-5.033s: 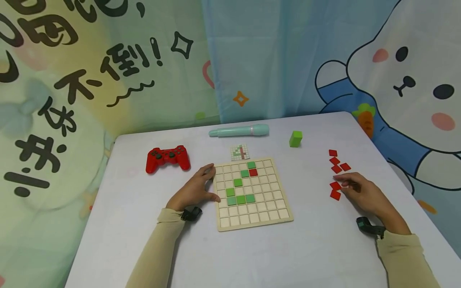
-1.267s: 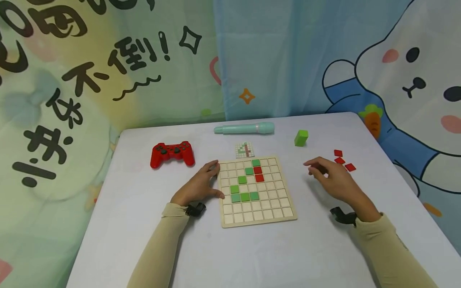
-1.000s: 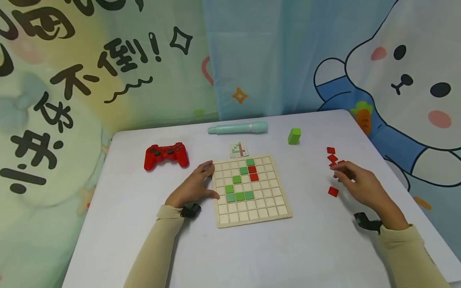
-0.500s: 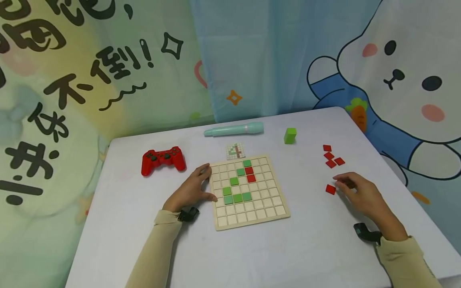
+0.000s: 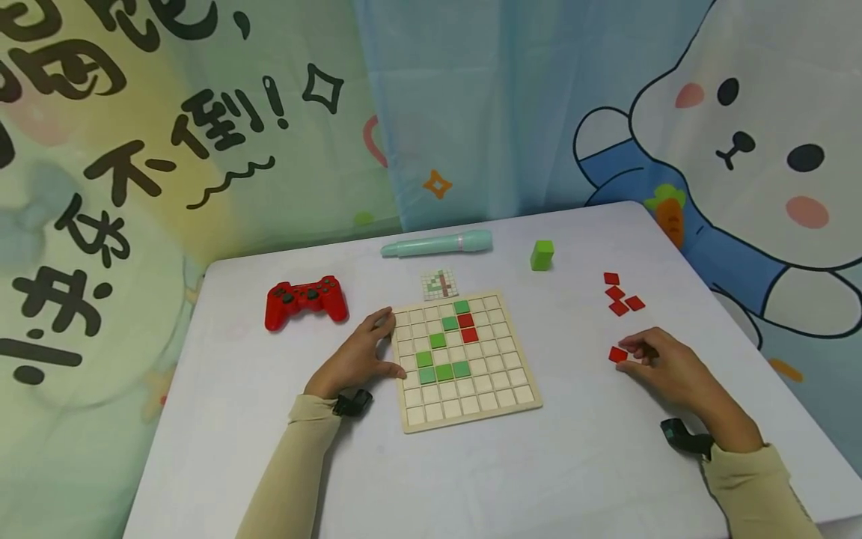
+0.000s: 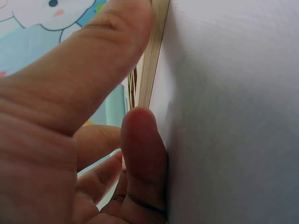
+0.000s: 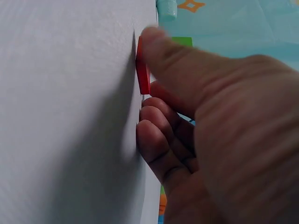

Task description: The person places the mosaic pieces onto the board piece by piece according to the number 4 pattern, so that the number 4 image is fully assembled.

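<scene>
A wooden grid board (image 5: 494, 403) lies mid-table, with several green tiles (image 5: 444, 372) and two red tiles (image 5: 469, 335) in its cells. My left hand (image 5: 350, 361) rests at its left side, thumb and fingers spread along the edge. In the left wrist view, the thumb (image 6: 107, 60) lies against the board's side (image 6: 150, 70). Over on the right, my right hand (image 5: 668, 368) pinches a loose red tile (image 5: 616, 354) between thumb and index finger, low at the tabletop. The right wrist view shows that tile (image 7: 142, 70) partly hidden behind the thumb.
Several more red tiles (image 5: 619, 308) lie beyond the right hand. A small pattern card (image 5: 440, 284) sits behind the board. Farther back are a mint-coloured pen-like stick (image 5: 438, 244) and a green block (image 5: 542, 255). A red game controller (image 5: 306, 299) is at the left.
A second red tile has appeared on the board since the oldest frame, and fewer lie loose. Lately the right hand has come down onto the separate red tile. The left hand has stayed.
</scene>
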Tool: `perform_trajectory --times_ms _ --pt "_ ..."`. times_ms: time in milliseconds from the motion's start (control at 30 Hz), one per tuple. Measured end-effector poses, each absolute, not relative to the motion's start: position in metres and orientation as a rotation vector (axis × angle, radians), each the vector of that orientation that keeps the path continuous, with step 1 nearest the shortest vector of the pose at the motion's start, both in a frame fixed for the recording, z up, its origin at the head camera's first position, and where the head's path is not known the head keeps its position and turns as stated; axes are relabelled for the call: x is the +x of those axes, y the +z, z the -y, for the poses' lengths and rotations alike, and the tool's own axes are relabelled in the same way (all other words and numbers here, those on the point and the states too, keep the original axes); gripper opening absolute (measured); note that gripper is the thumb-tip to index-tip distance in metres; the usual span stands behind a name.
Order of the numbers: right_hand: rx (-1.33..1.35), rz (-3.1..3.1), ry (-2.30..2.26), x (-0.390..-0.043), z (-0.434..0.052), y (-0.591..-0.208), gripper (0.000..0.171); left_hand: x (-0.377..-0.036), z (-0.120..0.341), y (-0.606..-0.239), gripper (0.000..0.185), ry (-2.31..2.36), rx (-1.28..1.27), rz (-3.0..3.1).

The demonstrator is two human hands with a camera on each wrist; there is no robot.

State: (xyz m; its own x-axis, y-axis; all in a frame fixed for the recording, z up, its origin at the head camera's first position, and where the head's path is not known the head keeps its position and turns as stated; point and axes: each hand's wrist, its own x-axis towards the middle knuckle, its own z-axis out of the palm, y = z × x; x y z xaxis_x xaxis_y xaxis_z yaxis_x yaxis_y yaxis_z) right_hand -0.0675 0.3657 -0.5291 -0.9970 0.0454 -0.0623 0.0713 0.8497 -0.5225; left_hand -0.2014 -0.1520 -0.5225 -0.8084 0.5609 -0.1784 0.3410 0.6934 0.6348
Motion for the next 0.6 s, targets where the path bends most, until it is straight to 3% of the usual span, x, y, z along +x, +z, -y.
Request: perform_trajectory --times_ms 600 --pt "0.028 -3.014 -0.769 -0.073 -0.358 -0.519 0.042 -0.204 0.153 -0.527 0.112 0.832 0.699 -2.559"
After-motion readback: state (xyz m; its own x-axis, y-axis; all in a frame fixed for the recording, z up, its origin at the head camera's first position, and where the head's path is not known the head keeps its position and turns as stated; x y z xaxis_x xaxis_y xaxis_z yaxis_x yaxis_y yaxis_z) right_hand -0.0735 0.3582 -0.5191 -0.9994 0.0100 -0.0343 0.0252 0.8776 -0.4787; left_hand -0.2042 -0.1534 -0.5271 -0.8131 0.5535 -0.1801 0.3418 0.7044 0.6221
